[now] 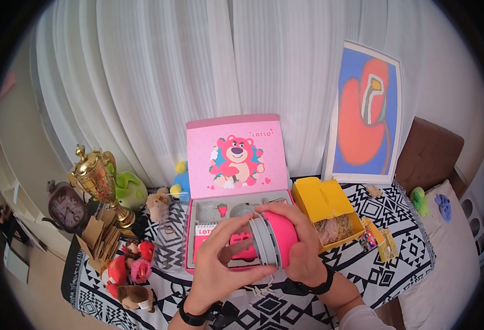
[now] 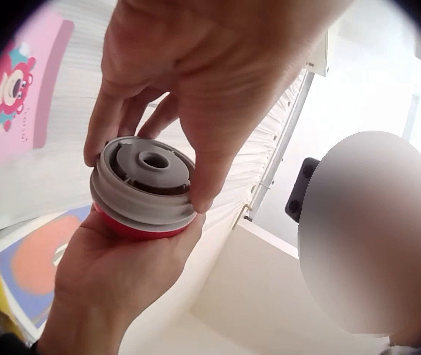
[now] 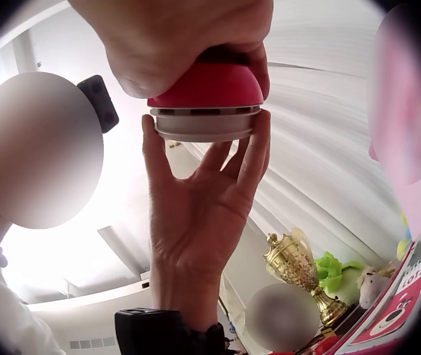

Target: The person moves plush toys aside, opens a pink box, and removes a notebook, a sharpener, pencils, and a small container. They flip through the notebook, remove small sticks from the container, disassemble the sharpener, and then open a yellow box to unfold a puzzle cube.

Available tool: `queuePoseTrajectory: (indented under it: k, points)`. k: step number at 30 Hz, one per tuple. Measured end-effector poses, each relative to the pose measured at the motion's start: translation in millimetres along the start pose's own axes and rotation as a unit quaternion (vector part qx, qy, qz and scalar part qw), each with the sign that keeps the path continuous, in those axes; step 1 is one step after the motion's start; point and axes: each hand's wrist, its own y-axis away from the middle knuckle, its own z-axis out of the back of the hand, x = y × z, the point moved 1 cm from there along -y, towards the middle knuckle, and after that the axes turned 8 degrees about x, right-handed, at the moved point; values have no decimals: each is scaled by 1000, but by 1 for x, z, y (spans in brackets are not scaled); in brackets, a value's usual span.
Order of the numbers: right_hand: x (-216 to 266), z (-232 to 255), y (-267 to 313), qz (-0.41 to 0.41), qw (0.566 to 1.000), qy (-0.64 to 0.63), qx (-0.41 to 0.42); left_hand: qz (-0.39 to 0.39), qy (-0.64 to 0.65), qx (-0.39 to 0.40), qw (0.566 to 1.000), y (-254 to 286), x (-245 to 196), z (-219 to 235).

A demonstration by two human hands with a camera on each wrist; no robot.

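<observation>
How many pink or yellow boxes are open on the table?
2. The pink box is in the middle, behind the round pink thing, lid up. The yellow box is to the right, with shredded filling inside.

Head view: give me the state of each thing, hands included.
Left hand, gripping the grey rim.
Right hand, gripping the pink dome.
Grey rim, against the pink dome; whether fastened, cannot tell.
Pink box, open, lid raised.
Yellow box, open.
Gold trophy, upright.
</observation>
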Motion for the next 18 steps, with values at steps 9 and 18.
queuePoseTrajectory:
  k: [9,18]
  points:
    - [-1,12,-11,59,995,39,73,1,13,16,1000,0,-7,4]
    - [-12,18,-9,10,976,-145,162,7,-54,27,998,7,-26,10]
